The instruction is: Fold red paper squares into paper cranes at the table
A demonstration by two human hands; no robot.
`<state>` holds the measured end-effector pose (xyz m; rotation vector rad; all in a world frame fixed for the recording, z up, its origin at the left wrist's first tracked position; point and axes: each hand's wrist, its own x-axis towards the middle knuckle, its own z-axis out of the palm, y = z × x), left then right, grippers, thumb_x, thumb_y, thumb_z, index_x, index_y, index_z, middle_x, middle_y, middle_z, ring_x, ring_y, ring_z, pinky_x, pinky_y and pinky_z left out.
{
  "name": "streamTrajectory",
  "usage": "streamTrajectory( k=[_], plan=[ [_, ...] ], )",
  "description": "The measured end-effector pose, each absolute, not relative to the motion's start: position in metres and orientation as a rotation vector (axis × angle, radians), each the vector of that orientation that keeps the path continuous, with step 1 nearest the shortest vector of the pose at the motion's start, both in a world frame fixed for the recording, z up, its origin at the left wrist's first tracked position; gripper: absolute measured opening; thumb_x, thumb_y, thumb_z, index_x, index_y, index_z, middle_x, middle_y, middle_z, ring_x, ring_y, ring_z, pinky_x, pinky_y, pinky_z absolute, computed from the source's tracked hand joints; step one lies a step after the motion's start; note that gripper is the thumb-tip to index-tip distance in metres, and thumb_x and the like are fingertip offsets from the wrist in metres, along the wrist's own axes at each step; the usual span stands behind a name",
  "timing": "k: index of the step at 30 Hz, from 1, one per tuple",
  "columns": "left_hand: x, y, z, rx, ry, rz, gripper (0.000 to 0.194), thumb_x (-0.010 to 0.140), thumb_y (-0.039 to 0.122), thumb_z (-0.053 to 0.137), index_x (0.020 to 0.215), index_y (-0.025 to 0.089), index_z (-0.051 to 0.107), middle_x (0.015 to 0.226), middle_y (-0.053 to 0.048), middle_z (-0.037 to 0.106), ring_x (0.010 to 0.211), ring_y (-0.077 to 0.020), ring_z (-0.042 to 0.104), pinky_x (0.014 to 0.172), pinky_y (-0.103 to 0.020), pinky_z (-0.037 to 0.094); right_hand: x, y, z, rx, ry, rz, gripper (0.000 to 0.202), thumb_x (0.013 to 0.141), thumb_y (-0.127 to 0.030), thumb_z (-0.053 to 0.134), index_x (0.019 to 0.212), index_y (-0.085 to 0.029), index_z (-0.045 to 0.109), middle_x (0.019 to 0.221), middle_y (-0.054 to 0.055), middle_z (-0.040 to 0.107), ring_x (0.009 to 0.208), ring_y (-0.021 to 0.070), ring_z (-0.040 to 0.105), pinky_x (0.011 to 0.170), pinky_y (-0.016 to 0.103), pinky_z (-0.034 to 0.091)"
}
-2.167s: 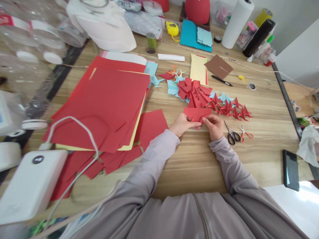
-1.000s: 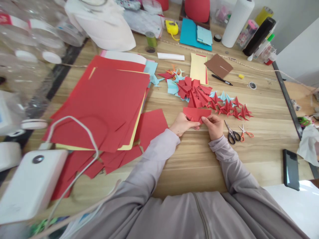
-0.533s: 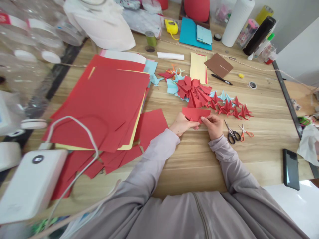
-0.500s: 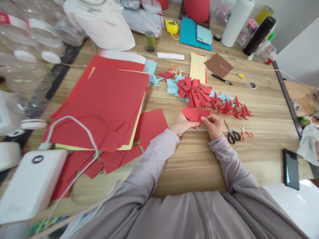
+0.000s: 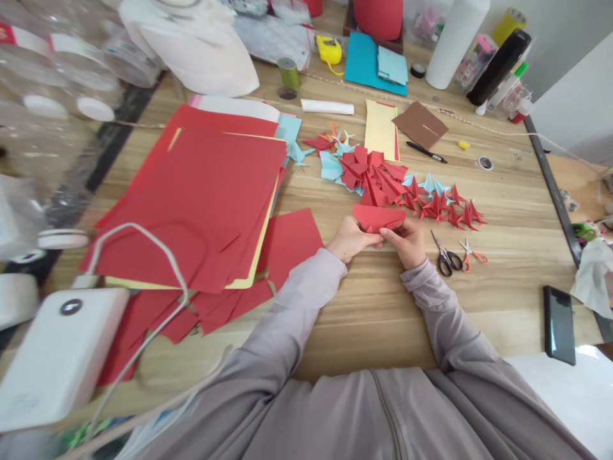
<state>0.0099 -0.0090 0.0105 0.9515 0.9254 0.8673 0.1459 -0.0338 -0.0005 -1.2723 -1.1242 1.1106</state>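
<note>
A partly folded piece of red paper (image 5: pixel 379 216) is held between my two hands above the wooden table. My left hand (image 5: pixel 349 239) is closed on its left part and lower edge. My right hand (image 5: pixel 406 243) pinches the lower right edge, thumb close to the left thumb; the fingers behind the paper are hidden. Just beyond the paper lies a heap of folded red paper pieces (image 5: pixel 371 176). Red folded paper cranes (image 5: pixel 435 207) with a few light blue ones spread to its right. Black-handled scissors (image 5: pixel 448 259) and small orange-handled scissors (image 5: pixel 472 255) rest right of my right hand.
A large stack of red sheets (image 5: pixel 201 198) covers the left side, with loose red squares (image 5: pixel 292 246) beside it. A white power bank (image 5: pixel 62 351) with a cable sits front left. A phone (image 5: pixel 559 324) lies at the right edge. Bottles (image 5: pixel 457 45) stand at the back right.
My right hand has shifted slightly left along the paper's lower edge, toward the left thumb. The paper's right side now shows a raised, folded-over flap. My left hand stays nearly still.
</note>
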Motion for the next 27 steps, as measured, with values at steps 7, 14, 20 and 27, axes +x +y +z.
streamTrajectory(
  k=[7,14,20,27],
  plan=[
    [0.011,-0.01,0.017,0.985,0.952,0.85,0.024,0.046,0.014,0.078,0.064,0.01,0.062,0.055,-0.001,0.062,0.05,-0.0128,0.057,0.051,-0.026,0.049,0.147,-0.033,-0.005,-1.247,-1.132,1.167,0.024,0.061,-0.04,0.075,0.066,-0.019,0.065,0.062,0.0,0.067,0.057,0.0131,0.06,0.059,0.028,0.051],
    [0.011,-0.01,0.017,0.984,0.935,0.814,0.029,0.045,0.014,0.08,0.066,0.009,0.061,0.053,-0.001,0.061,0.049,-0.0133,0.058,0.051,-0.026,0.05,0.147,-0.034,-0.003,-1.187,-1.06,1.156,0.019,0.06,-0.036,0.076,0.068,-0.021,0.069,0.067,-0.001,0.069,0.065,0.0154,0.062,0.069,0.032,0.052],
    [0.013,-0.009,0.011,0.919,0.88,0.855,0.041,0.047,0.019,0.081,0.081,0.009,0.061,0.059,0.0,0.062,0.051,-0.012,0.059,0.052,-0.025,0.051,0.147,-0.033,-0.002,-1.195,-0.972,1.123,0.018,0.061,-0.036,0.075,0.068,-0.021,0.069,0.067,-0.002,0.069,0.065,0.0152,0.062,0.069,0.032,0.051],
    [0.013,-0.008,0.007,0.89,0.818,0.889,0.047,0.045,0.019,0.082,0.085,0.01,0.06,0.063,0.001,0.063,0.049,-0.01,0.058,0.05,-0.024,0.051,0.147,-0.032,-0.003,-1.23,-0.974,1.103,0.023,0.063,-0.037,0.073,0.077,-0.019,0.07,0.075,0.0,0.071,0.072,0.0159,0.063,0.071,0.03,0.05]
  ],
)
